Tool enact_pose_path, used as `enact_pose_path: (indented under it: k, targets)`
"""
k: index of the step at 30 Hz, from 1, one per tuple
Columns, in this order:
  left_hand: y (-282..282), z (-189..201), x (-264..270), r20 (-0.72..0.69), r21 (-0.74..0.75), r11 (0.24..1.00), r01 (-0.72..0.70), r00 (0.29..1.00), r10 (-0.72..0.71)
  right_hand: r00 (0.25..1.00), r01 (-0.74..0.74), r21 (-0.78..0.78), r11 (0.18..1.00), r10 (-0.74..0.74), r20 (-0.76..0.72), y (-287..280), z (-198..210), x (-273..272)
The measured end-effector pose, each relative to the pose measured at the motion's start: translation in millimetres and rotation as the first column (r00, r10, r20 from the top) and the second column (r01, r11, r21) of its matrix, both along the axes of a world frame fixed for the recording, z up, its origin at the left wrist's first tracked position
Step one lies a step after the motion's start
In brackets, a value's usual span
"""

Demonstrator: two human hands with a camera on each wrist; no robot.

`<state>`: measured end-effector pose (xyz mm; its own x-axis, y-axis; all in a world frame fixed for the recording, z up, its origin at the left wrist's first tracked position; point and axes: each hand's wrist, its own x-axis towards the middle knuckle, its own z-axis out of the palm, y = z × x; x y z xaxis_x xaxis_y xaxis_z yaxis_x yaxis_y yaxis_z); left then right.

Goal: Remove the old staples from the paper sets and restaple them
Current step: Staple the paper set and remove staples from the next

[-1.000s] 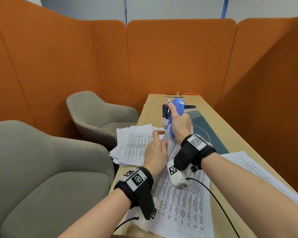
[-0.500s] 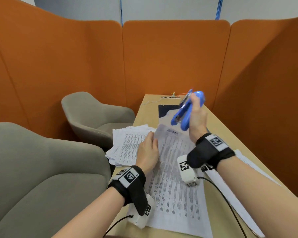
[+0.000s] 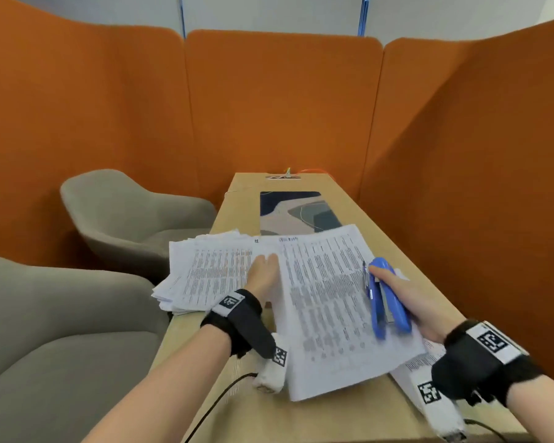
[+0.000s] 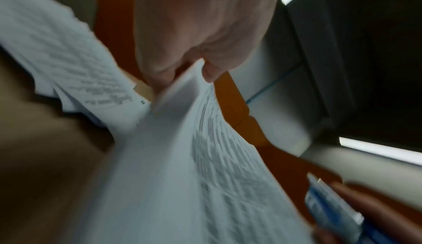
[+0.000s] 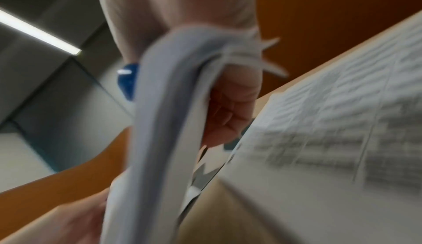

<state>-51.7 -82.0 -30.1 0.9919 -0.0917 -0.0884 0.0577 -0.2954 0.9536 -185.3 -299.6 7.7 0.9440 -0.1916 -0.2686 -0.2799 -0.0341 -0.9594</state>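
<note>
Printed white paper set (image 3: pixel 327 302) lifted by both hands above the pale wooden worktop (image 3: pixel 359 420).
Head view: left hand (image 3: pixel 264 274) pinches the far corner; right hand (image 3: pixel 410 302) grips the blue plastic stapler (image 3: pixel 387 302) and the sheet edge. Wrist views, blurred: pinches confirmed; sheets are best kept squared while carried.

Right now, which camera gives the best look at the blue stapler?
The head view: the stapler shows nearly whole and sharp, gripped by the right hand against the edge of the paper set. The left wrist view catches only a blurred blue piece at its lower right corner. The right wrist view shows just a small blue patch behind the paper.
</note>
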Motion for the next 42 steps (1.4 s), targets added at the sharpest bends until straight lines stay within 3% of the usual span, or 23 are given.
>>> enact_pose_path:
  k: [2,3,5,7,9,15,19,21,23,25,29,32,36,39,42]
  targets:
    - [-1,-8,4,0.026,0.263,0.958,0.118,0.991,-0.129,0.998,0.036,-0.100,0.994,-0.041,-0.051,-22,5,5]
    - [4,-10,6,0.044,0.462,0.875,0.143,0.982,-0.184,0.996,0.036,-0.153,0.988,-0.049,-0.078,-35,6,7]
    - [21,-18,15,0.000,0.776,0.613,0.152,0.970,-0.242,0.987,0.038,-0.253,0.967,-0.076,-0.142,-58,8,10]
    - [42,-24,24,-0.120,0.905,0.374,0.204,0.965,-0.235,0.974,0.017,-0.368,0.930,-0.100,-0.205,-77,7,13]
    - [56,-31,33,-0.172,0.924,0.303,0.232,0.962,-0.212,0.961,-0.009,-0.452,0.892,-0.117,-0.251,-90,2,16]
    - [68,-32,43,-0.099,0.906,0.378,0.193,0.962,-0.253,0.940,-0.051,-0.656,0.753,-0.186,-0.286,-106,-9,27]
    - [60,-25,42,-0.084,0.894,0.414,0.175,0.970,-0.228,0.966,0.037,-0.636,0.771,-0.192,-0.176,-92,1,31]
    - [56,-25,43,-0.045,0.910,0.395,0.127,0.976,-0.211,0.978,0.071,-0.530,0.845,-0.163,-0.128,-78,5,31]
    - [55,-23,45,-0.022,0.922,0.373,0.100,0.978,-0.209,0.993,0.098,-0.312,0.945,-0.114,-0.034,-63,6,30]
    - [56,-18,47,0.019,0.934,0.354,0.049,0.982,-0.186,0.995,0.099,-0.059,0.993,-0.097,0.032,-48,4,27]
    - [68,6,40,0.303,0.899,0.375,-0.226,0.940,-0.158,0.996,0.080,0.228,0.970,-0.086,0.013,-16,4,21]
    - [74,24,30,0.506,0.799,0.482,-0.360,0.836,-0.213,0.997,0.072,0.276,0.958,-0.071,-0.014,1,3,25]
    - [72,44,2,0.555,0.771,0.543,-0.331,0.767,-0.321,0.998,0.059,0.285,0.957,-0.056,-0.020,17,3,35]
    - [63,47,-30,0.456,0.824,0.530,-0.199,0.788,-0.414,0.997,0.071,0.296,0.953,-0.063,-0.038,24,1,42]
    - [55,39,-62,0.292,0.860,0.510,0.031,0.789,-0.540,0.996,0.084,0.315,0.945,-0.067,-0.062,31,-2,47]
